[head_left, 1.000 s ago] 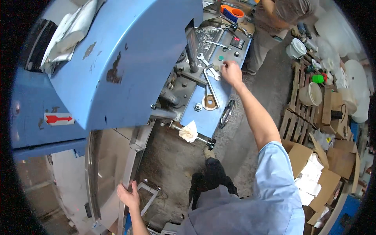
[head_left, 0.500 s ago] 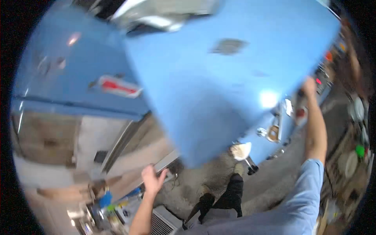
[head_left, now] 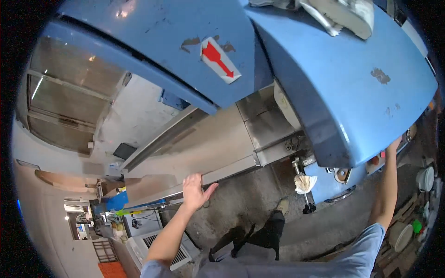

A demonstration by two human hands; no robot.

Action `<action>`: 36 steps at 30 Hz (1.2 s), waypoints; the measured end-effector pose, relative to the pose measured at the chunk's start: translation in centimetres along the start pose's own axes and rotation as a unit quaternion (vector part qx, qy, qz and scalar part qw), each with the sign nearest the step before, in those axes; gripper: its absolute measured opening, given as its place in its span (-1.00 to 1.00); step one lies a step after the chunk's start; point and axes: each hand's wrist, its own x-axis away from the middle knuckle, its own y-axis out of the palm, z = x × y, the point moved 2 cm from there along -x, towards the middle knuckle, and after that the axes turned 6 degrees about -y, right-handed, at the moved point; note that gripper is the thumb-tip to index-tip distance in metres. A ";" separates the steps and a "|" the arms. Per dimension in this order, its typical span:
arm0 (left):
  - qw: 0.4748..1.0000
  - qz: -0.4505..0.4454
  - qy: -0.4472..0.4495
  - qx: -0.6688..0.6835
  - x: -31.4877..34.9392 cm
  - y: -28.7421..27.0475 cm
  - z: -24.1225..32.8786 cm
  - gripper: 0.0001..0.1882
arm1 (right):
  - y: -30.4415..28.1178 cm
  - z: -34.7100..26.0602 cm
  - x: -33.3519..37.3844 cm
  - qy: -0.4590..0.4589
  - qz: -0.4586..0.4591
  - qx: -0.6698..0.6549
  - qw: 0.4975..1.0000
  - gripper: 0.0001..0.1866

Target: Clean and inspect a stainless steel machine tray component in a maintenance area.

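Note:
My left hand (head_left: 196, 191) lies at the front edge of a long metal machine bed (head_left: 222, 169), its thumb stretched out to the side and nothing held in it. My right arm reaches forward to the blue machine housing (head_left: 343, 78). There my right hand (head_left: 394, 144) is at the housing's lower right edge, near the controls, with its fingers mostly hidden. A second blue panel (head_left: 157, 41) to the left bears a white sticker with a red arrow (head_left: 219, 60). On top of the housing lies a crumpled whitish bundle (head_left: 343, 16).
Below the housing, a lever with a whitish cloth (head_left: 305, 183) and a black knob (head_left: 309, 208) stick out. A white vented unit (head_left: 178, 255) stands at lower left. Basins (head_left: 424, 178) and planks line the right side. My feet stand on the dark floor (head_left: 222, 208).
My view has swung, so the blue housing now sits farther right and the arrow sticker nearer the middle. My left hand has come to the metal edge; my right stays by the housing.

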 end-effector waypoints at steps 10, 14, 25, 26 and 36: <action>0.998 -0.012 0.000 0.061 0.4 -0.9 -1.3 -0.36 | -20.4 -24.6 15.7 0.168 -0.006 -0.347 0.923 -0.81; 0.992 -0.031 0.011 0.121 0.6 -1.1 -2.7 -0.35 | -26.7 -43.8 20.3 0.320 -0.127 -0.528 0.777 -0.79; 0.871 -0.126 0.014 0.475 -2.2 -5.2 -8.7 -0.67 | -29.6 -73.5 20.6 0.257 -0.264 -0.700 0.612 -0.74; 0.849 -0.175 -0.006 0.499 -3.3 -5.3 -9.4 -0.67 | -29.6 -75.4 20.4 0.263 -0.257 -0.699 0.613 -0.74; 0.972 0.032 0.176 0.155 -18.5 6.0 -8.0 -0.81 | -30.3 -81.9 25.9 0.372 -0.251 -0.630 0.633 -0.75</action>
